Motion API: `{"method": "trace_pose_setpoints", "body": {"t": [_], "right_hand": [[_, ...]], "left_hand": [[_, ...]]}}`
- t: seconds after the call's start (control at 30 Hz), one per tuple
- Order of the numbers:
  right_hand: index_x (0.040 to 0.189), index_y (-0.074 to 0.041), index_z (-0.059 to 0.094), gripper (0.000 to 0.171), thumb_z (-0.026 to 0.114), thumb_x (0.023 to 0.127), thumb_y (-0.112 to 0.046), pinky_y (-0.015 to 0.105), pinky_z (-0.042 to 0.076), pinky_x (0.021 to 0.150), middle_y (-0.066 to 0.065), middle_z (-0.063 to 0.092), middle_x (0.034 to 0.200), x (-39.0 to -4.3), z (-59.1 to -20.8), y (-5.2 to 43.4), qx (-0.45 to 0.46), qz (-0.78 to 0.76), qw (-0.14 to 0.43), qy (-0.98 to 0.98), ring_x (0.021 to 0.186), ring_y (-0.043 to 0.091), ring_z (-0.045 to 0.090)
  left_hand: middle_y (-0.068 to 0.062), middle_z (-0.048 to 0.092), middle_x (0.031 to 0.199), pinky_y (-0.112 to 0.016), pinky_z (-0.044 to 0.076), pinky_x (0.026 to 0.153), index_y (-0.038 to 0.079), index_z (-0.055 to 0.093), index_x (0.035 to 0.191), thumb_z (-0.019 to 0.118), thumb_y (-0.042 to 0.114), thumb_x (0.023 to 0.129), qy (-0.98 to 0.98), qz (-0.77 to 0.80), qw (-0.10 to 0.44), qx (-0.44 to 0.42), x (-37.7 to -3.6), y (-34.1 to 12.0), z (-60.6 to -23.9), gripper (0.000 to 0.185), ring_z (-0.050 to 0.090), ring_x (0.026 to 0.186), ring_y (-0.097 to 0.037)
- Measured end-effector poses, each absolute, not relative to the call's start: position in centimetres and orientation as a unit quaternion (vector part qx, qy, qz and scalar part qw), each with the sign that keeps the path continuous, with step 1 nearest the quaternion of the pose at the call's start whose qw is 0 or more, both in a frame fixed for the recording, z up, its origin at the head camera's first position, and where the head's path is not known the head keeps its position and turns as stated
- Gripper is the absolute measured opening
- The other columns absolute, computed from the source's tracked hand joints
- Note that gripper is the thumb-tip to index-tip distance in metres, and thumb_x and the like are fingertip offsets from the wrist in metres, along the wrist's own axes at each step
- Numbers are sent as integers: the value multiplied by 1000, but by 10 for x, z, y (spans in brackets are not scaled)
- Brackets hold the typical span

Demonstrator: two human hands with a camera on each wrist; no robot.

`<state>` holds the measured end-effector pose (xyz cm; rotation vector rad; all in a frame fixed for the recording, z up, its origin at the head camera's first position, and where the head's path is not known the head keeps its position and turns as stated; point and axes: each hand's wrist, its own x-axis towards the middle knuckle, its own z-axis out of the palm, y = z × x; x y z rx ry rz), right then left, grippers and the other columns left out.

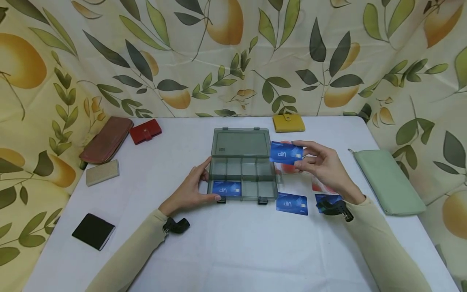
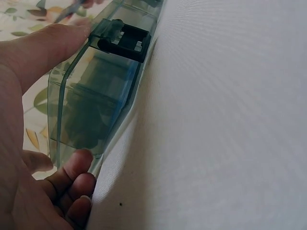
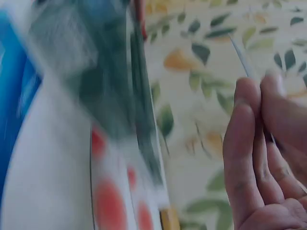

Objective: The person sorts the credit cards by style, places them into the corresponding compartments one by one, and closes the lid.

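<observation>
So there's a clear grey organizer box (image 1: 241, 172) sitting open in the middle of the white table (image 1: 233, 243), lid flipped back. The left hand (image 1: 193, 186) is wrapped around the box's front-left corner, thumb on the front edge and fingers curled round the side wall, gripping it. The left wrist view shows the same thing up close, thumb by the black latch (image 2: 125, 42).

The right hand (image 1: 324, 164) pinches a blue VIP card (image 1: 286, 153) between thumb and fingertips, holding it in the air just off the box's right edge, level with the lid hinge. One blue card (image 1: 227, 188) already lies in the box's front-left compartment. Another blue card (image 1: 292, 203) lies flat on the table just right of the box's front corner, and one more (image 1: 328, 198) peeks out under the right wrist.

Around the box: yellow wallet (image 1: 288, 123) behind it, red wallet (image 1: 145, 131) and brown wallet (image 1: 106, 140) back-left, green pouch (image 1: 388, 182) far right, black notebook (image 1: 93, 231) front-left.
</observation>
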<state>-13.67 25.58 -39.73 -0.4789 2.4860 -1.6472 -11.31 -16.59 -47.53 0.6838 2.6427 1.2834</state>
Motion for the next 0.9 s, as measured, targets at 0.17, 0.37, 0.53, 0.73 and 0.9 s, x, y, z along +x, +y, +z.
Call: {"method": "trace_pose_setpoints", "body": {"t": [0.17, 0.37, 0.53, 0.73, 0.9], "right_hand": [[149, 1, 57, 67, 84, 88, 2, 19, 58, 89, 2, 66, 111, -144, -411, 217, -216, -575, 107, 782, 93, 11, 71], [138, -6, 68, 65, 94, 79, -9, 24, 55, 75, 11, 68, 108, -144, -424, 172, -262, -516, 113, 808, 83, 21, 63], [132, -14, 74, 66, 101, 72, -25, 40, 56, 88, 6, 72, 130, -140, -431, 147, -301, -441, 81, 841, 105, 24, 65], [127, -17, 77, 65, 102, 69, -31, 58, 50, 106, 7, 65, 130, -137, -438, 131, -329, -407, 51, 851, 129, 31, 57], [128, -16, 76, 64, 101, 71, -31, 59, 49, 107, 8, 65, 133, -138, -439, 126, -341, -386, 55, 855, 131, 33, 56]], "left_hand": [[-7, 52, 113, -40, 40, 92, 12, 17, 171, 94, 34, 79, 873, 428, 69, 223, -114, -167, -475, 123, 43, 105, -23], [-7, 52, 114, -41, 41, 94, 14, 16, 172, 94, 35, 80, 873, 429, 74, 220, -116, -168, -478, 123, 43, 106, -23], [-8, 52, 114, -41, 41, 93, 12, 16, 172, 94, 34, 80, 870, 433, 75, 221, -117, -168, -478, 122, 43, 107, -24], [-9, 53, 113, -42, 41, 94, 10, 16, 171, 93, 34, 81, 866, 441, 72, 224, -117, -168, -477, 121, 45, 107, -24], [-9, 54, 112, -42, 41, 94, 8, 17, 171, 94, 33, 80, 864, 444, 68, 229, -118, -168, -478, 121, 45, 105, -23]]}}
